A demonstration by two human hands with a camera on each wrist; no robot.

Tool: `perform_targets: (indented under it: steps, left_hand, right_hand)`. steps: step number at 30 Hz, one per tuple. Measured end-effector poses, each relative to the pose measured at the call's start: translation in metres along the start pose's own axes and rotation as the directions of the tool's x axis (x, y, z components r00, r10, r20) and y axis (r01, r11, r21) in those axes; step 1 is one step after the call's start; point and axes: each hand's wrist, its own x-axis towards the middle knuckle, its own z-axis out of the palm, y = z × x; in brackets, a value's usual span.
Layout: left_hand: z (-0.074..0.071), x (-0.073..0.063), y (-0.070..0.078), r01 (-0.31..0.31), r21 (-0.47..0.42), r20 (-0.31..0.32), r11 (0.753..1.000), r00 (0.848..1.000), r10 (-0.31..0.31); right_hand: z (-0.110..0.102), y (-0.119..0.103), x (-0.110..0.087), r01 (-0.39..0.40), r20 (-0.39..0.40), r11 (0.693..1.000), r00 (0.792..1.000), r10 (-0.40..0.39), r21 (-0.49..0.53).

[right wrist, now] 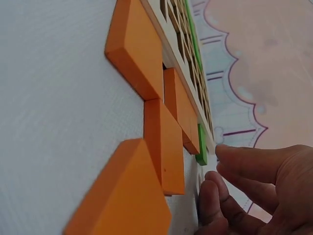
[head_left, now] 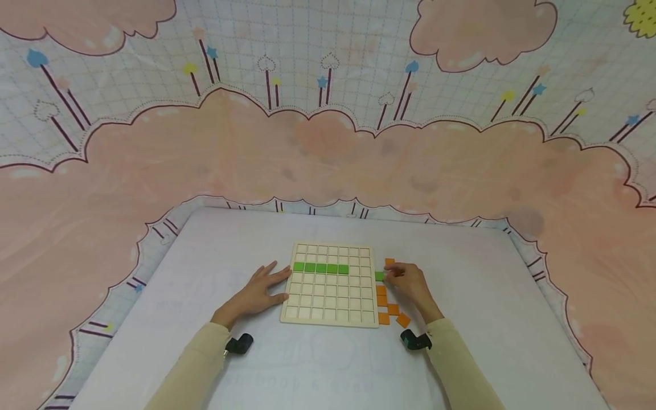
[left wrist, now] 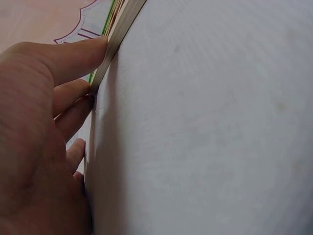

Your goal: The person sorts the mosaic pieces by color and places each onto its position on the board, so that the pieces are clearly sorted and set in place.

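A pale wooden grid board [head_left: 330, 299] lies flat on the table, with a row of several green square tiles [head_left: 321, 267] set in its cells. My left hand [head_left: 258, 290], fingers spread, touches the board's left edge; the left wrist view shows its thumb [left wrist: 83, 58] against the board's side. My right hand [head_left: 407, 280] is at the board's right side, its fingertips beside a loose green tile [head_left: 379, 276]. In the right wrist view that green tile [right wrist: 202, 147] lies just past the fingers [right wrist: 244, 159], apart from them.
Several orange square tiles [head_left: 393, 309] lie loose along the board's right side, one of them [head_left: 390, 261] farther back near the right hand. Everything rests on a white tabletop [head_left: 318, 364]. A patterned curtain [head_left: 307, 154] with pink clouds hangs behind the table.
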Motion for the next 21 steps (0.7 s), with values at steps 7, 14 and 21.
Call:
perform_targets:
  steps: [7,14,21]
  left_hand:
    - [0.0015,0.0006,-0.0018,0.001,0.000,0.002,1.000,1.000,-0.001]
    - [0.0006,0.0000,-0.0020,0.003,-0.011,0.010,1.000,1.000,-0.003]
    - [0.0005,-0.0002,-0.0025,-0.012,-0.009,0.008,1.000,1.000,0.012]
  right_hand:
    - [0.0027,0.0023,0.0027,0.005,0.002,0.999,1.000,-0.005,-0.034]
    - [0.0053,0.0032,0.0042,0.001,0.000,0.998,1.000,-0.001,-0.057]
    - [0.0056,0.0020,0.0040,-0.019,0.002,0.998,1.000,0.019,-0.062]
